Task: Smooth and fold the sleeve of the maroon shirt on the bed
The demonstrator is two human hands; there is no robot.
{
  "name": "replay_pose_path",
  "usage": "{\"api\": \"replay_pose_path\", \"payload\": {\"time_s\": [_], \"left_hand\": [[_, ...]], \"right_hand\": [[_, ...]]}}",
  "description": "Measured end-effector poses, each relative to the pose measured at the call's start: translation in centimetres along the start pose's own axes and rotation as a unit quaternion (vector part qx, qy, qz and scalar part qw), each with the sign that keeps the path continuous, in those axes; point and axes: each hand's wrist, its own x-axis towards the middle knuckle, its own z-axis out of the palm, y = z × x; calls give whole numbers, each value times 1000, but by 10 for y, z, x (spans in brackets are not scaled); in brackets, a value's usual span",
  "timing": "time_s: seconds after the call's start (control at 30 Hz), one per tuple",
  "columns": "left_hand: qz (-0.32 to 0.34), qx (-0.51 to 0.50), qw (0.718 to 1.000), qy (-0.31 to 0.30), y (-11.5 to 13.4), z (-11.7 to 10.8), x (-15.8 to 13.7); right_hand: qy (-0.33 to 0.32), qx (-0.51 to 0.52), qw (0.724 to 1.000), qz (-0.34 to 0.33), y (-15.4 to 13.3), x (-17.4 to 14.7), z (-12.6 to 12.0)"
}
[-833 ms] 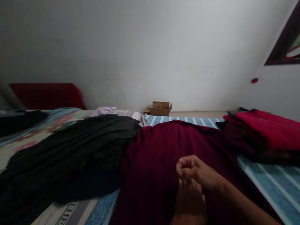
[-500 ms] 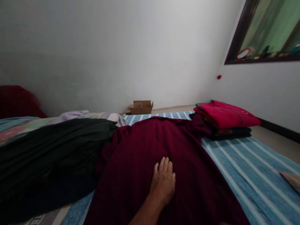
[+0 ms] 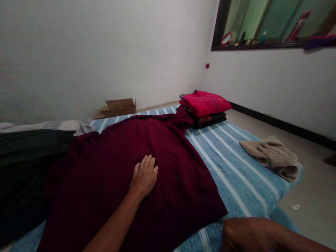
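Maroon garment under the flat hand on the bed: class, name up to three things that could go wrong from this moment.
1. The maroon garment has one corner tucked against the folded stack; pulling it could topple that stack.
2. The black cloth overlaps its left side and might drag along or tangle.
3. The left hand presses flat with no grip, so the fabric could slide or bunch. The beige cloth lies near the bed's edge and may slip off.

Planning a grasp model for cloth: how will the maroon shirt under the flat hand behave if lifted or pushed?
Probably floppy: the maroon shirt lies flat and follows the striped bedsheet. Pushed by the left hand, which rests flat on it, it would likely bunch rather than slide whole. It looks light, and it cannot roll or tip.
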Motion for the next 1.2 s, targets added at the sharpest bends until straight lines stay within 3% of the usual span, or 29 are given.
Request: {"api": "replay_pose_path", "payload": {"time_s": [0.07,0.17,0.23,0.37,0.5,0.7,0.9,1.2], "left_hand": [[3,7,1000,7,0,1,2],[9,13,1000,12,-1,2,4],[8,15,1000,10,-1,3,5],[13,19,1000,5,-2,4,7],[10,20,1000,-1,-2,4,9],[5,20,1000,-4,-2,5,9],[5,12,1000,8,-2,7,7],[-9,4,1000,11,2,0,-3]], "right_hand": [[31,42,997,-64,-8,-4,-13],[75,174,978,-88,-21,-8,-43],[134,199,964,-112,-28,-7,-67],[254,111,955,-109,-31,4,-115],[352,-25,936,13,-17,23,-143],[380,-30,918,111,6,51,-152],[491,-72,847,193,6,72,-161],[540,-137,791,254,-4,101,-149]]}}
